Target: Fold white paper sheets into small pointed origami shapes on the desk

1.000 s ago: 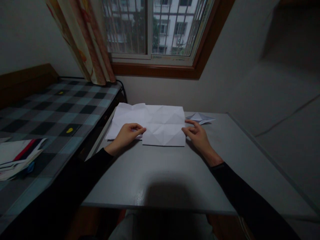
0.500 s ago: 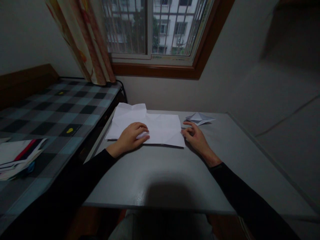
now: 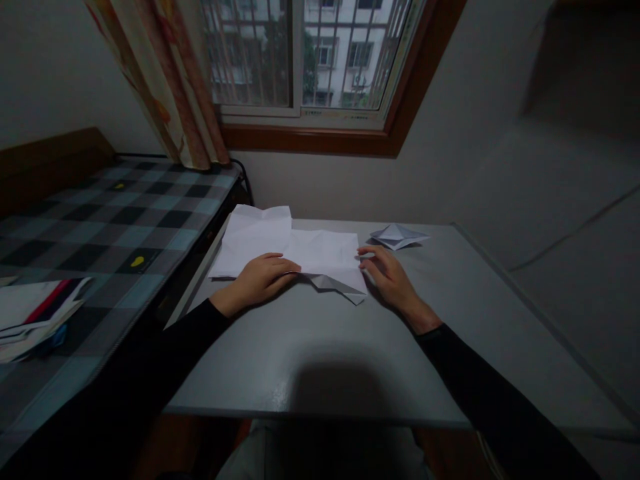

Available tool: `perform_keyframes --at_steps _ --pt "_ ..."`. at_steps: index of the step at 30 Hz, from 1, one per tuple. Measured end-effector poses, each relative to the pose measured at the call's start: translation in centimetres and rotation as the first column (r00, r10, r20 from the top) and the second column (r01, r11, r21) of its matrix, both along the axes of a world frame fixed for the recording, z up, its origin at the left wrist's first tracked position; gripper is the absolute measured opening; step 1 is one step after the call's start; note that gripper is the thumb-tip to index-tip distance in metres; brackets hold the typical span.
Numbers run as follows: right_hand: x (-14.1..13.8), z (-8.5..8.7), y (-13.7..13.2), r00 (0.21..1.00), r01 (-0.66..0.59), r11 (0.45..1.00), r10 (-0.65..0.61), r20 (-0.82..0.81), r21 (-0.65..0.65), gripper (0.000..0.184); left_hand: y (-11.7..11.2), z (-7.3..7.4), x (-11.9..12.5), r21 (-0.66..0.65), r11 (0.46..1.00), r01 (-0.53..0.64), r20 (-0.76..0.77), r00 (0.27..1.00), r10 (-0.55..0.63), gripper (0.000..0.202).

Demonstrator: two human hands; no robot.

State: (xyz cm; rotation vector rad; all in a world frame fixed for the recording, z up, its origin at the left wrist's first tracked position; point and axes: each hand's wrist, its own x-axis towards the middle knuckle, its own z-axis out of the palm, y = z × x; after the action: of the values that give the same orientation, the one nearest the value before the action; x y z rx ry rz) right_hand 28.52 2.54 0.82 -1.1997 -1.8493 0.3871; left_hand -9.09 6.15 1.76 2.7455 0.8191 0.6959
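A creased white sheet of paper lies on the grey table, its near edge bent up and buckled so the shaded underside shows. My left hand is closed over that near edge, fingers together and thumb toward me; part of the sheet is hidden beneath it. At the sheet's right edge is my right hand, its thumb and forefinger apart with the tips close to the paper. Whether they touch it is hard to make out. Left of the sheet sits another creased white paper, overlapping it or joined to it.
A folded paper shape stands behind my right hand. The table meets the wall below a barred window. To the left is a bed with a checked cover, with papers lying on it.
The sheet's near edge has come up from lying flat and now buckles. My left hand has flattened over that edge, and my right thumb and forefinger have shifted slightly left with the sheet's right edge.
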Motion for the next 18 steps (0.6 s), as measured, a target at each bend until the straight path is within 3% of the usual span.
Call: perform_keyframes --at_steps 4,12,18 --pt "0.6 0.4 -0.2 0.994 -0.097 0.995 0.097 -0.044 -0.008 0.040 -0.4 0.6 0.2 -0.027 0.997 -0.068 0.037 0.997 0.069 0.031" --pt "0.3 3.1 -1.8 0.893 -0.346 0.938 0.333 0.302 -0.011 0.070 -0.7 0.9 0.7 -0.033 0.984 -0.176 0.038 0.983 0.177 0.033" --pt "0.0 2.7 -1.1 0.857 -0.382 0.924 0.355 0.374 -0.002 0.051 -0.7 1.1 0.6 -0.026 0.990 -0.139 0.045 0.989 0.140 0.029"
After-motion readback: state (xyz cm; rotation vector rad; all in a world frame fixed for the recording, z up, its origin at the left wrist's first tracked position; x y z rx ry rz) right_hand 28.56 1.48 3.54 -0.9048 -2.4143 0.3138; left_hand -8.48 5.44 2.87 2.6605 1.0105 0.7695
